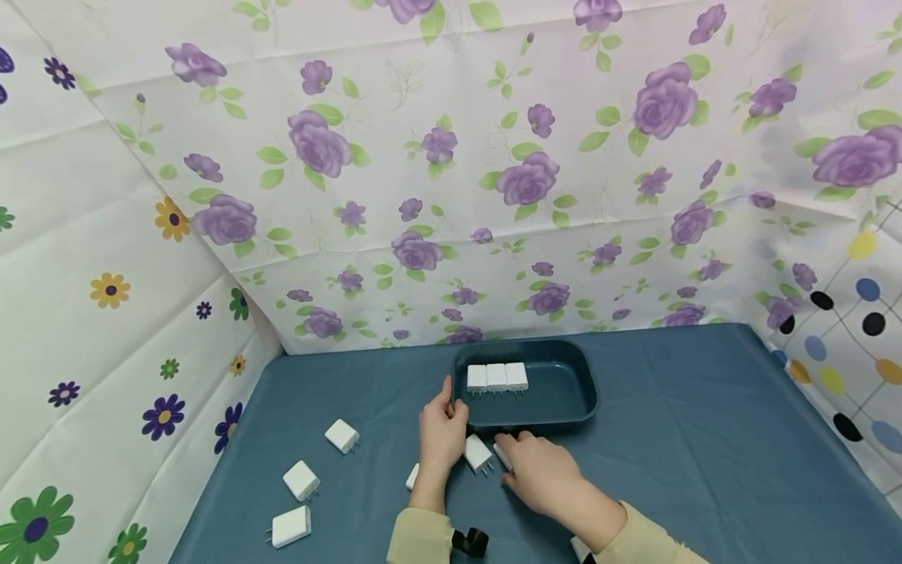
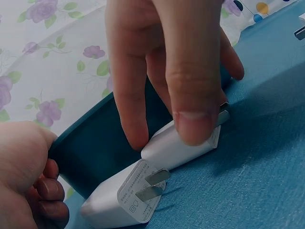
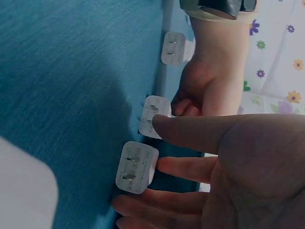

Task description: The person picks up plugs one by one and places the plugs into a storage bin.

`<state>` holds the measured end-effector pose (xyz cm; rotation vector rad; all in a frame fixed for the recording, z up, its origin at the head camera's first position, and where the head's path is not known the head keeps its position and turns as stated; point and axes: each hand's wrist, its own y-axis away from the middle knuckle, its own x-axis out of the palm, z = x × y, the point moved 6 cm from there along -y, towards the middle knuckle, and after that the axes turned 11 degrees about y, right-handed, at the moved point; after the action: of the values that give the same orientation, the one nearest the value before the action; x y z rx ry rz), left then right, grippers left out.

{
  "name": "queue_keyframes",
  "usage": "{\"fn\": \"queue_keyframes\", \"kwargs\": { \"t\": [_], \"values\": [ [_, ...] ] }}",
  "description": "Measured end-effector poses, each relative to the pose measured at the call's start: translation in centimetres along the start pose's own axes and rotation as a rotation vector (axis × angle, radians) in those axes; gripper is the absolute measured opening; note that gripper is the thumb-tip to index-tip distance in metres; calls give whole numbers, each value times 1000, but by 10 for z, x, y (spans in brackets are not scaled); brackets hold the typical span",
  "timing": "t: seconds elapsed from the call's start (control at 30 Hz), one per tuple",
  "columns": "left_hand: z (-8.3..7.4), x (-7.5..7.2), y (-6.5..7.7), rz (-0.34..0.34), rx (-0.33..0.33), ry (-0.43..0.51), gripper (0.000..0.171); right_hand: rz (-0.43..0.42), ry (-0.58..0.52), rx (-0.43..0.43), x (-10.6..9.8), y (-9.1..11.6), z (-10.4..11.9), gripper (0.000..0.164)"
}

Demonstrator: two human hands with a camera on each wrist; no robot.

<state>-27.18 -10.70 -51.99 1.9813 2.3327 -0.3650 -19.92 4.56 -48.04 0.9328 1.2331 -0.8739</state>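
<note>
A dark teal tray [image 1: 564, 427] stands at the back of the table with three white chargers [image 1: 496, 377] in a row along its left half. My left hand [image 1: 442, 435] grips the tray's left side, fingers curled in the left wrist view. Just in front of the tray, my right hand [image 1: 543, 470] reaches over a white plug charger [image 3: 137, 167], its fingers spread around it; thumb and fingertips stand apart. Between the two hands lies another charger [image 1: 478, 453], prongs toward me, also seen in the left wrist view as the nearer charger [image 2: 124, 200].
Three loose chargers lie on the left of the blue cloth [image 1: 373, 501], including one charger [image 1: 291, 526] near the front. Another charger [image 1: 413, 475] is partly hidden by my left wrist, and one [image 1: 579, 548] by my right forearm. Flowered sheets [image 1: 423, 196] hang behind.
</note>
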Motion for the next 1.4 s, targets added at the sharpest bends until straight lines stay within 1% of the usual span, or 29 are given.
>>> {"fn": "queue_keyframes", "kwargs": {
  "t": [0.2, 0.5, 0.83, 1.17, 1.3, 1.4],
  "values": [
    [0, 0, 0, -5, 3, 3, 53, -2, 36, 9, 0, -3, 1, 49],
    [0, 0, -1, -1, -4, 8, 53, -6, 5, 6, 3, -5, 0, 35],
    [0, 0, 0, 17, -21, 21, 53, 17, -5, 19, 6, -6, -1, 33],
    [3, -1, 0, 5, -15, 10, 53, 15, -20, 7, 10, -7, -3, 29],
    [0, -1, 1, 0, -10, 5, 53, 31, -62, -1, 10, -7, -6, 30],
    [-1, -1, 1, -3, -5, 3, 53, 57, -136, -18, 8, -7, -10, 33]
  ]
}}
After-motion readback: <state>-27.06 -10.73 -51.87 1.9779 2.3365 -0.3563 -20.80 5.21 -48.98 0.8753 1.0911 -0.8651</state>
